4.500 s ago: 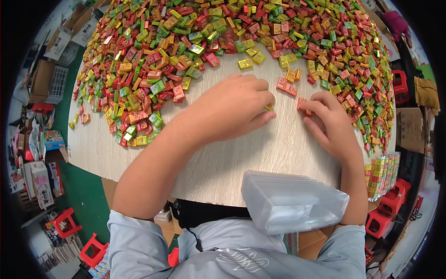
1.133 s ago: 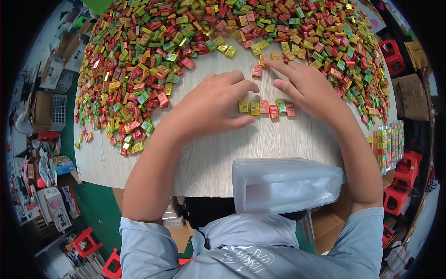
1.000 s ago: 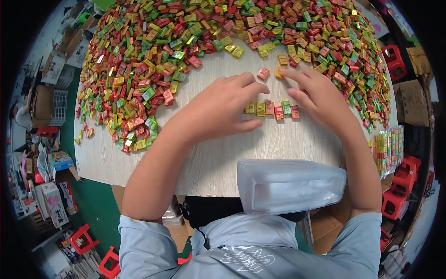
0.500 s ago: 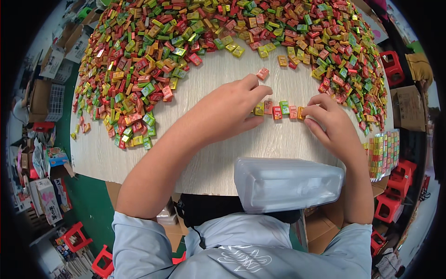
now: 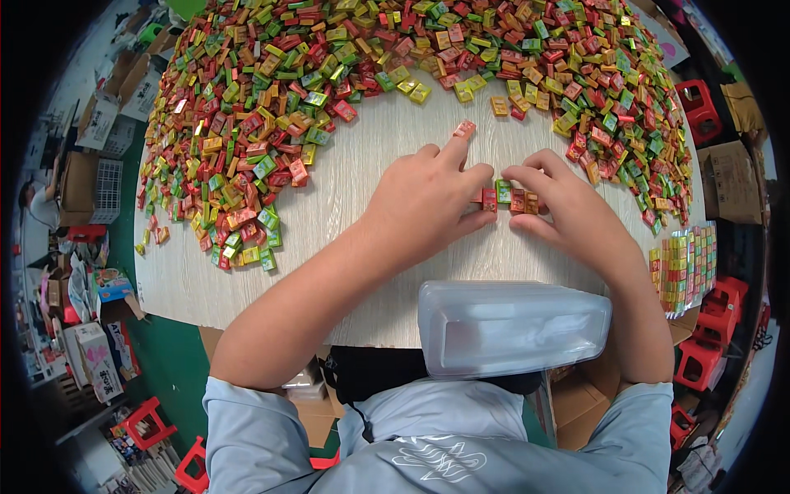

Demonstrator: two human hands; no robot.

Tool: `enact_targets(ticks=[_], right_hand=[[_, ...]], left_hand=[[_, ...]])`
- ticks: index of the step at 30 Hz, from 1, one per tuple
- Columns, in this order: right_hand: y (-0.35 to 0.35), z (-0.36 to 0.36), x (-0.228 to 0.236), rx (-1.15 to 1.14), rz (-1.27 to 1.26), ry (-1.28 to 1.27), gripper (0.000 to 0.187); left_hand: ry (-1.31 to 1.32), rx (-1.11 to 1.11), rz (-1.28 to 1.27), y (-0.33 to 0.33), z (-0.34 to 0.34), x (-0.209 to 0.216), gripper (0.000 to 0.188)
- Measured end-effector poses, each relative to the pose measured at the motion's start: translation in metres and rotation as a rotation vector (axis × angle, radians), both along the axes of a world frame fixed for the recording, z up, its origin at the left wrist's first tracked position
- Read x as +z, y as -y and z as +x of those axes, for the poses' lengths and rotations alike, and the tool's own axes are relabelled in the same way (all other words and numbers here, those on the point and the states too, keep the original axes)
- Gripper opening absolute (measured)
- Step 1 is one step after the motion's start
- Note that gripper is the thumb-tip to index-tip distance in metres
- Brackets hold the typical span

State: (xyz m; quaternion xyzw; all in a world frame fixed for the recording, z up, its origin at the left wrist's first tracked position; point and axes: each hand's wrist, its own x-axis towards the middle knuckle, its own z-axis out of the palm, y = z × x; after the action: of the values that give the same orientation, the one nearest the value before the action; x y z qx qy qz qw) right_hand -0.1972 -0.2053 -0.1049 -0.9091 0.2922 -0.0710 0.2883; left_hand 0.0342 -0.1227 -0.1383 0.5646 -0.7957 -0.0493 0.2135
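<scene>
A short row of small box-shaped packs, looking like wrapped sweets, lies on the table in front of me. A red pack (image 5: 490,199), a green pack (image 5: 504,191), a pinkish-red pack (image 5: 518,200) and an orange pack (image 5: 532,202) show between my hands. My left hand (image 5: 424,198) grips the row's left end between thumb and fingers, partly hiding it. Its index finger reaches out to a separate pink pack (image 5: 465,128) above the row. Around the right end close the thumb and fingers of my right hand (image 5: 564,202).
A big heap of red, green, yellow and orange packs (image 5: 271,99) curves round the table's far side. Near the front edge stands a stack of clear plastic trays (image 5: 514,329). Packs in film (image 5: 687,267) lie at the right edge. Red stools (image 5: 699,111) and cartons (image 5: 728,185) stand beyond.
Both hands have closed in on the row from its two ends, and its packs sit tighter together. My left index finger has stretched out to the separate pink pack.
</scene>
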Motion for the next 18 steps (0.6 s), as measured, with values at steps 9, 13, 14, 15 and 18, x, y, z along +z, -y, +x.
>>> enact_targets(ticks=[9,13,14,15,18], right_hand=[[0.006,0.001,-0.005,0.012,0.044,0.044,0.036],[0.004,0.001,-0.008,0.017,-0.006,0.077,0.032],[0.003,0.001,-0.009,0.015,-0.004,0.079,0.032],[0.003,0.001,-0.009,0.000,0.002,0.084,0.032],[0.001,-0.001,-0.012,-0.027,0.002,0.097,0.031]], left_hand=[[-0.005,-0.007,0.019,0.001,-0.001,0.003,0.035],[0.031,-0.013,-0.012,0.001,0.000,0.002,0.037],[0.041,-0.001,-0.014,0.001,0.000,0.003,0.037],[0.049,0.009,-0.016,0.001,0.000,0.003,0.037],[0.053,-0.021,0.003,0.000,0.000,0.008,0.036]])
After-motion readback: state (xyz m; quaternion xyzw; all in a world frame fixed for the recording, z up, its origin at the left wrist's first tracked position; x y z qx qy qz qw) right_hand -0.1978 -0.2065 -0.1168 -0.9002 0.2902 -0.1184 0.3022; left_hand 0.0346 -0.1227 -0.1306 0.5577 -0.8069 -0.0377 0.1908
